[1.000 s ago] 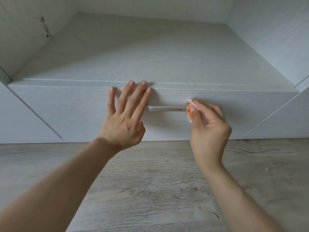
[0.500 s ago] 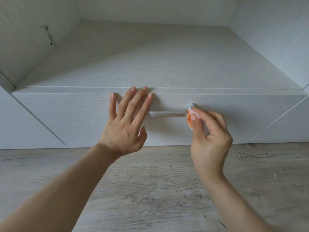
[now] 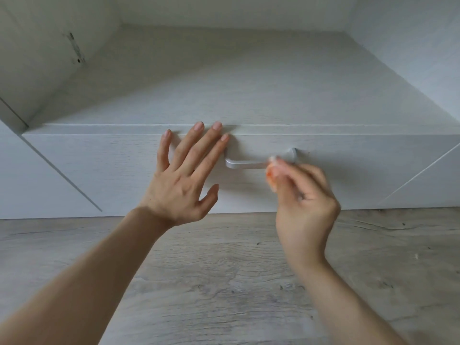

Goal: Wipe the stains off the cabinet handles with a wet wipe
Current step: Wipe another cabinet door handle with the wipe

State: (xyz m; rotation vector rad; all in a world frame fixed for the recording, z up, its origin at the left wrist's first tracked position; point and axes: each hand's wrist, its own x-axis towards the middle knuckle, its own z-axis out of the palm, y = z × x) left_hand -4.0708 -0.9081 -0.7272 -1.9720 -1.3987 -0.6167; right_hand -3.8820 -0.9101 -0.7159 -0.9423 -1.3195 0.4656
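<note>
A silver bar handle (image 3: 245,165) sits on the white drawer front (image 3: 114,175) of a low cabinet. My right hand (image 3: 305,205) pinches a small wet wipe (image 3: 270,174), stained orange, against the right part of the handle bar; the hand is blurred. My left hand (image 3: 185,175) lies flat with straight, spread fingers on the drawer front just left of the handle, fingertips near the top edge. The handle's right post (image 3: 293,153) shows above my right fingers.
Above the drawer is the white cabinet top (image 3: 236,90), walled by white panels left, back and right. A dark mark (image 3: 76,49) shows on the left panel. Grey wood-grain floor (image 3: 224,282) spreads below the drawer.
My right hand with the wipe has slid left along the handle bar, uncovering the right post. My left hand stays flat on the drawer front. The view has shifted slightly.
</note>
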